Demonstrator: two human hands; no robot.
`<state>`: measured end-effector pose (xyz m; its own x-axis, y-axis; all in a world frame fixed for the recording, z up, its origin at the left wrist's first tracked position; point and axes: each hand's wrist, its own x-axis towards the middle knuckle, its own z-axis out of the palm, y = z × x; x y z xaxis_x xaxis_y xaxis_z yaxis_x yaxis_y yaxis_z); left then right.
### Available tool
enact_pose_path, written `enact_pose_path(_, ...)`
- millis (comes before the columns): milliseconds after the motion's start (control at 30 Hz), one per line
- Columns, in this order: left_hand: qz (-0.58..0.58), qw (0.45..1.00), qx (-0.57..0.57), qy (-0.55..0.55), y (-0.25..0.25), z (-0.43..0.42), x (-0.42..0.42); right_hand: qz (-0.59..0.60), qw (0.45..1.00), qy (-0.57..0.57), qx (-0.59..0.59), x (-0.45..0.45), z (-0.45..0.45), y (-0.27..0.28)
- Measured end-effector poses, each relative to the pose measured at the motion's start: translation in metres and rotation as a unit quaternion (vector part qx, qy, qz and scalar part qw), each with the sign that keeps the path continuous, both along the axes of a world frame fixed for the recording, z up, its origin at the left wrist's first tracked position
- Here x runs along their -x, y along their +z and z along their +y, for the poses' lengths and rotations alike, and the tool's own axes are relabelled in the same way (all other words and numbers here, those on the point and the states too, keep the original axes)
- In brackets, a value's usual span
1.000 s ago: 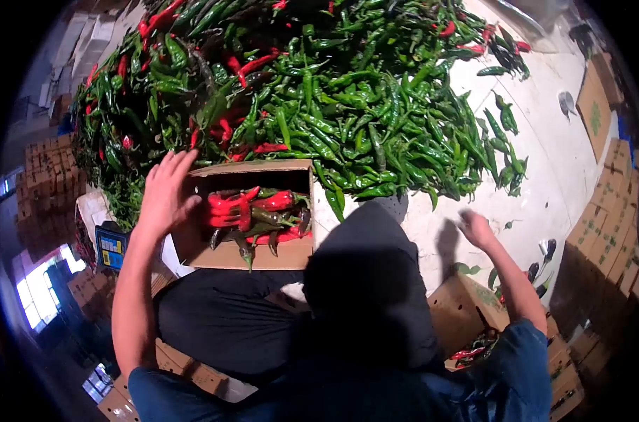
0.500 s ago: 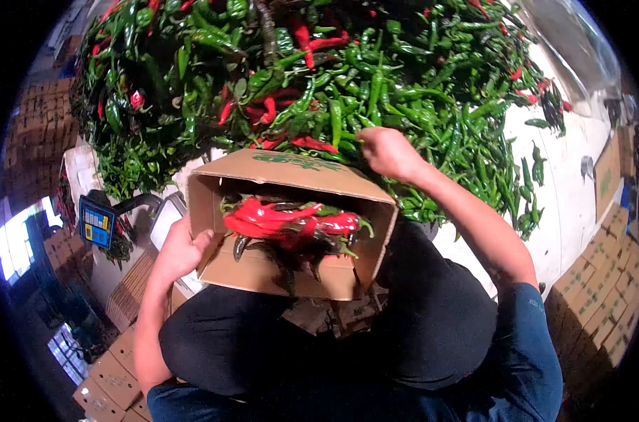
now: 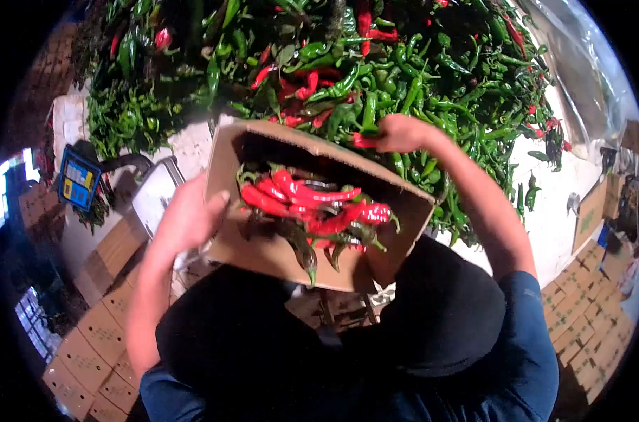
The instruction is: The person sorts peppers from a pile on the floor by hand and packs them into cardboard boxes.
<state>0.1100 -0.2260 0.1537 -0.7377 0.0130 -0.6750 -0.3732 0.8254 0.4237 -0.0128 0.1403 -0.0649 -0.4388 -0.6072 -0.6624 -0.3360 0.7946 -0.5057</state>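
Observation:
A cardboard box [image 3: 319, 148] is tilted with its open side towards me, above my knees. Red chili peppers [image 3: 312, 200] lie inside it, with some dark green-brown ones among them. My left hand [image 3: 193, 214] is closed on the box's left wall, thumb over the edge. Beyond the box's far edge, my right hand [image 3: 407, 133] is closed at the near side of the pepper pile [image 3: 467, 105]. A red chili pepper [image 3: 364, 141] sticks out from its fingers, which partly hide it. Green peppers lie around that hand.
A scale with a blue display [image 3: 79, 179] stands at the left beside a pale plate [image 3: 154, 197]. Stacked cardboard boxes [image 3: 98, 344] fill the lower left, and more boxes [image 3: 586, 302] stand at the right. Clear plastic sheeting [image 3: 586, 70] hangs at the upper right.
My right hand has closed on a red pepper at the pile's edge. The box has tilted, its right side lower, and the peppers inside have shifted. The head view has turned slightly.

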Motion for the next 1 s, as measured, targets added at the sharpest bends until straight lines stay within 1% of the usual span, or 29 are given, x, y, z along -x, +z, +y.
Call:
enact_pose_path(33,-0.004,0.999,-0.037,0.015,-0.005,-0.007,0.002,-0.137,0.986,-0.094,-0.023,0.004,0.012,0.045)
enact_pose_path(67,-0.005,0.997,-0.075,0.029,-0.011,-0.014,0.004,-0.188,0.971,-0.149,0.009,0.004,0.029,0.068)
enact_pose_path(100,0.014,0.995,-0.093,0.038,-0.017,-0.016,0.005,-0.219,0.955,-0.194,0.05,0.004,0.053,0.067)
enact_pose_path(133,0.035,0.993,-0.108,0.019,-0.018,-0.02,0.006,-0.265,0.922,-0.265,0.094,0.001,0.06,0.101)
enact_pose_path(167,0.02,0.995,-0.1,0.009,-0.013,-0.019,0.01,-0.237,0.907,-0.326,0.122,-0.006,0.065,0.131)
enact_pose_path(200,0.006,0.996,-0.092,-0.003,-0.007,-0.016,0.014,-0.285,0.873,-0.354,0.175,-0.007,0.075,0.15)
enact_pose_path(267,0.051,0.995,-0.083,-0.009,-0.009,-0.015,0.01,-0.265,0.864,-0.353,0.243,-0.02,0.064,0.198)
enact_pose_path(333,0.081,0.993,-0.086,-0.014,-0.015,-0.016,0.008,-0.173,0.932,-0.246,0.205,-0.039,0.034,0.242)
enact_pose_path(367,0.077,0.994,-0.074,-0.017,-0.021,-0.02,0.009,-0.18,0.932,-0.219,0.227,-0.048,0.015,0.258)
enact_pose_path(400,0.09,0.993,-0.075,-0.014,-0.024,-0.021,0.009,-0.116,0.932,-0.231,0.256,-0.063,-0.004,0.268)
enact_pose_path(467,0.118,0.99,-0.075,-0.006,-0.023,-0.021,0.006,-0.072,0.928,-0.213,0.296,-0.076,-0.031,0.274)
enact_pose_path(500,0.13,0.989,-0.073,0.004,-0.015,-0.019,0.004,0.002,0.956,-0.169,0.239,-0.076,-0.037,0.275)
enact_pose_path(533,0.187,0.981,-0.045,0.005,-0.014,-0.016,-0.001,0.076,0.973,-0.123,0.179,-0.075,-0.042,0.274)
enact_pose_path(567,0.219,0.976,-0.015,-0.002,-0.017,-0.016,-0.004,0.231,0.966,-0.019,0.113,-0.074,-0.039,0.271)
enact_pose_path(600,0.249,0.968,0.016,-0.009,-0.02,-0.017,-0.007,0.294,0.956,0.008,0.024,-0.076,-0.035,0.264)
enact_pose_path(633,0.304,0.95,0.06,-0.029,-0.019,-0.014,-0.013,0.257,0.965,0.015,-0.056,-0.079,-0.029,0.26)
enact_pose_path(667,0.332,0.938,0.088,-0.044,-0.021,-0.011,-0.016,0.219,0.966,0.021,-0.136,-0.082,-0.022,0.254)
enact_pose_path(733,0.328,0.933,0.127,-0.074,-0.019,-0.005,-0.02,0.092,0.994,-0.051,-0.029,-0.097,0.003,0.231)
enact_pose_path(767,0.326,0.933,0.125,-0.09,-0.018,-0.004,-0.023,-0.029,0.987,-0.142,-0.065,-0.108,0.005,0.227)
enact_pose_path(800,0.314,0.938,0.111,-0.098,-0.015,-0.002,-0.026,-0.149,0.956,-0.232,-0.099,-0.117,0.008,0.222)
enact_pose_path(833,0.289,0.947,0.095,-0.101,-0.015,-0.002,-0.026,-0.181,0.948,-0.242,-0.103,-0.119,0.018,0.212)
enact_pose_path(900,0.235,0.963,0.055,-0.12,-0.015,-0.003,-0.025,-0.236,0.918,-0.308,-0.074,-0.123,0.035,0.206)
enact_pose_path(933,0.236,0.963,0.051,-0.118,-0.017,-0.006,-0.025,-0.264,0.901,-0.339,-0.061,-0.124,0.044,0.203)
enact_pose_path(967,0.236,0.964,0.046,-0.116,-0.021,-0.008,-0.027,-0.275,0.919,-0.28,0.024,-0.122,0.072,0.177)
enact_pose_path(1000,0.233,0.964,0.04,-0.118,-0.024,-0.007,-0.029,-0.271,0.893,-0.359,-0.034,-0.129,0.054,0.193)
